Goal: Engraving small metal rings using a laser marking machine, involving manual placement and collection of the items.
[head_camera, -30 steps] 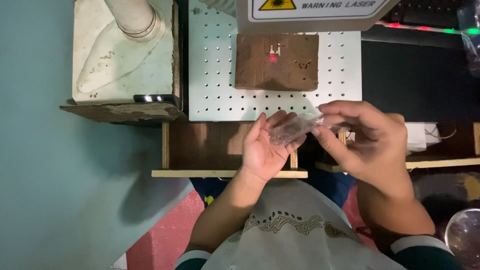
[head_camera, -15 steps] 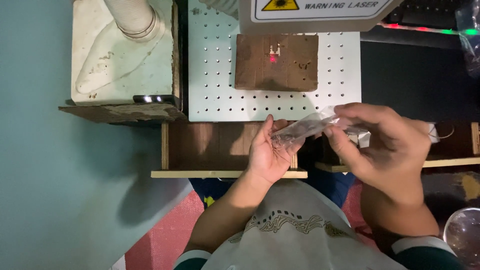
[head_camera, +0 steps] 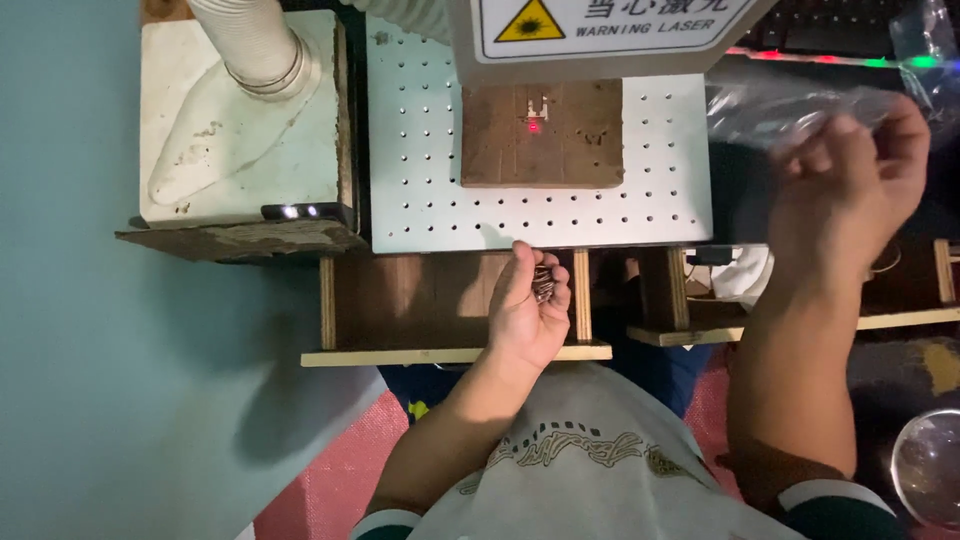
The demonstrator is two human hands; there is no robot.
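My left hand is cupped, palm up, fingers curled around a small cluster of dark metal pieces resting against my fingertips. It hovers just below the front edge of the white perforated plate, over the dark wooden shelf with its pale front lip. My right hand is raised out past the plate's right edge, fingers pinched shut on a crumpled clear plastic bag that trails off to the left of my knuckles; whether anything lies inside it I cannot tell.

On the plate, toward its back edge, sits a brown wooden block with a red laser dot near its top middle and a small pale piece just above the dot. The laser head with its yellow warning triangle overhangs the block. Beside the plate's left edge stands a pale box with a ribbed white hose running into its top.
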